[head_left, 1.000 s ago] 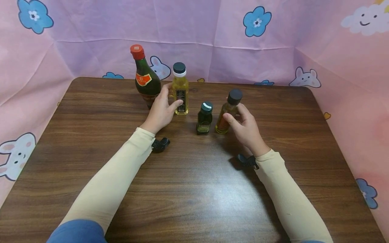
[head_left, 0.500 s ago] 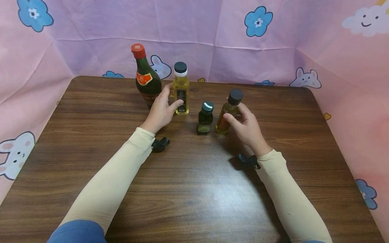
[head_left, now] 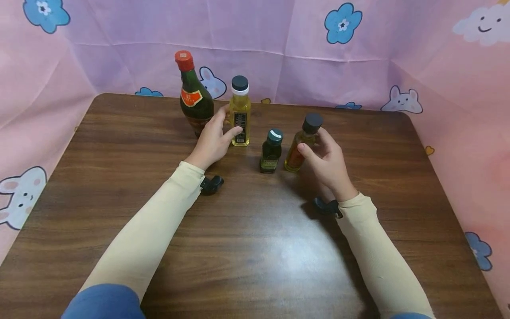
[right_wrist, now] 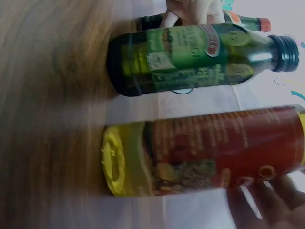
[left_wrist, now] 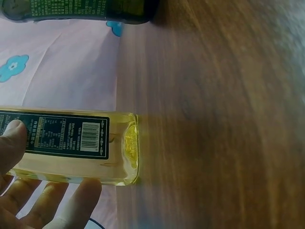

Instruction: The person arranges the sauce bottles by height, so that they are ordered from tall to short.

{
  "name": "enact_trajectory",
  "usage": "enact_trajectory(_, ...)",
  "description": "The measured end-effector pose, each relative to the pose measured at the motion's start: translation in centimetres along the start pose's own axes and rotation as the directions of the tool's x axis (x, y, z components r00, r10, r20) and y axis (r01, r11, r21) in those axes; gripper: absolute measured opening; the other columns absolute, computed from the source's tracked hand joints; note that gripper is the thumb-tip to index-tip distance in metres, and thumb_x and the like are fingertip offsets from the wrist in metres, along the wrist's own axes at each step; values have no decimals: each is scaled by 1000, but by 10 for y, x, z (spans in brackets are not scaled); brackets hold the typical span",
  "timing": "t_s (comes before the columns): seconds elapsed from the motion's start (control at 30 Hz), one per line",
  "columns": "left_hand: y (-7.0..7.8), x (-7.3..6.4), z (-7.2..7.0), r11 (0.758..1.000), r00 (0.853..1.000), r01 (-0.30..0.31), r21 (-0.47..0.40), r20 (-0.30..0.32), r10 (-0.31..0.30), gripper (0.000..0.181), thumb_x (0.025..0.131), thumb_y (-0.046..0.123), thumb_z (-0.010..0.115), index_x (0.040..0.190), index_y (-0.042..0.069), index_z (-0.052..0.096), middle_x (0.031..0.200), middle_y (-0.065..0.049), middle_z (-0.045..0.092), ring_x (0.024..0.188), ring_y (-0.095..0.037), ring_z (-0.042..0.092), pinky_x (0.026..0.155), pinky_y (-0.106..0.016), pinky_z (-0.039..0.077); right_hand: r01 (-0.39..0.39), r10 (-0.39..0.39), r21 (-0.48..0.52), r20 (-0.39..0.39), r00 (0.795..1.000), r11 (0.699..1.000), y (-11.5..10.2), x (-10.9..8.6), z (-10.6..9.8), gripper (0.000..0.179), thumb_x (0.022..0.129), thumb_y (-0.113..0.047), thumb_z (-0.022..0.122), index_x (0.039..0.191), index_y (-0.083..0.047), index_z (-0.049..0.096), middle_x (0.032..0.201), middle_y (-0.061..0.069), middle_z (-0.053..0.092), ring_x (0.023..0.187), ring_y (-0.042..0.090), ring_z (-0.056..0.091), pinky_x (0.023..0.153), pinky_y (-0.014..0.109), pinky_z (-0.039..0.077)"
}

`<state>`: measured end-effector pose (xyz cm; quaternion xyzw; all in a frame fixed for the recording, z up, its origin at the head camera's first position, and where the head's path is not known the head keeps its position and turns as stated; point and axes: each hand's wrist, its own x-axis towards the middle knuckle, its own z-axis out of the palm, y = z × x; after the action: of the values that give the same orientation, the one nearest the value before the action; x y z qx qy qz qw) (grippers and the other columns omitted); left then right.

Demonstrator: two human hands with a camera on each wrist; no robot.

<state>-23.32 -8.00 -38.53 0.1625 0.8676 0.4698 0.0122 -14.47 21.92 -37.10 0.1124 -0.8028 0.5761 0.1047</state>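
Observation:
My left hand (head_left: 213, 137) grips a clear bottle of yellow oil (head_left: 244, 113) with a black cap, thumb across the dark label and fingers round the far side. The barcode on that label shows in the left wrist view. On the right, my right hand (head_left: 328, 161) holds an oil bottle (head_left: 295, 158) with a black cap and a red label (right_wrist: 228, 148), thumb in front and fingers behind. Between the two held bottles stands a small green bottle (head_left: 271, 155) with a dark green cap, touched by neither hand.
A tall dark green bottle (head_left: 197, 104) with a red cap stands behind my left hand, its lower part hidden. All the bottles are on a brown wooden table (head_left: 247, 248). A pink and purple printed cloth (head_left: 263, 31) hangs behind and at the sides.
The head view has shifted slightly, so everything on the table sits a little higher in it. Both hands keep their holds on the bottles.

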Motion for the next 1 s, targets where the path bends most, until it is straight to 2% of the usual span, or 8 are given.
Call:
enact_trajectory(0.13, 1, 2, -3, 1000, 1000, 0, 8, -2, 0, 68, 103, 29, 66, 160, 15, 33, 151, -12, 49, 142, -29, 45, 119, -51, 34, 52, -51, 7, -84, 995, 999, -3, 2, 3, 42, 98, -8, 71, 138, -3, 60, 125, 10, 65, 117, 17, 63, 102, 35, 53)
enact_trajectory(0.2, 1, 2, -4, 1000, 1000, 2, 15, 1, -2, 67, 103, 30, 66, 159, 15, 33, 151, -12, 49, 141, -29, 46, 118, -51, 35, 82, -83, -19, -99, 992, 996, -4, 4, 4, 38, 97, -4, 72, 133, 0, 62, 121, 9, 66, 114, 15, 63, 101, 33, 53)
enact_trajectory(0.33, 1, 0, -4, 1000, 1000, -3, 12, 7, 3, 64, 104, 31, 64, 159, 15, 35, 150, -11, 50, 140, -29, 47, 115, -51, 37, 108, -113, -70, -79, 990, 992, -7, 5, 2, 33, 96, -4, 73, 127, 1, 65, 117, 8, 68, 112, 12, 63, 101, 32, 53)
enact_trajectory(0.6, 0, -1, -3, 1000, 1000, 4, 3, 16, -4, 64, 104, 32, 63, 159, 16, 34, 150, -10, 49, 140, -28, 46, 115, -52, 38, 86, -90, -105, -32, 995, 991, -17, 1, 1, 32, 94, -5, 75, 125, 0, 67, 118, 8, 68, 112, 11, 64, 100, 31, 53)
enact_trajectory(0.83, 0, -1, -3, 1000, 1000, -6, 2, 14, 6, 65, 104, 33, 63, 160, 17, 34, 152, -9, 48, 143, -27, 45, 117, -51, 37, 65, -68, -70, -48, 997, 995, -19, -2, 0, 31, 96, -4, 74, 126, 1, 67, 118, 5, 68, 115, 12, 65, 100, 30, 54)
enact_trajectory(1.0, 0, -2, -2, 1000, 1000, -6, 1, 10, 6, 64, 104, 32, 63, 159, 17, 35, 151, -9, 49, 142, -27, 46, 116, -51, 37, 75, -83, -125, -57, 995, 989, -20, -3, -2, 29, 95, -6, 75, 123, -1, 69, 116, 4, 69, 113, 10, 66, 100, 29, 53)
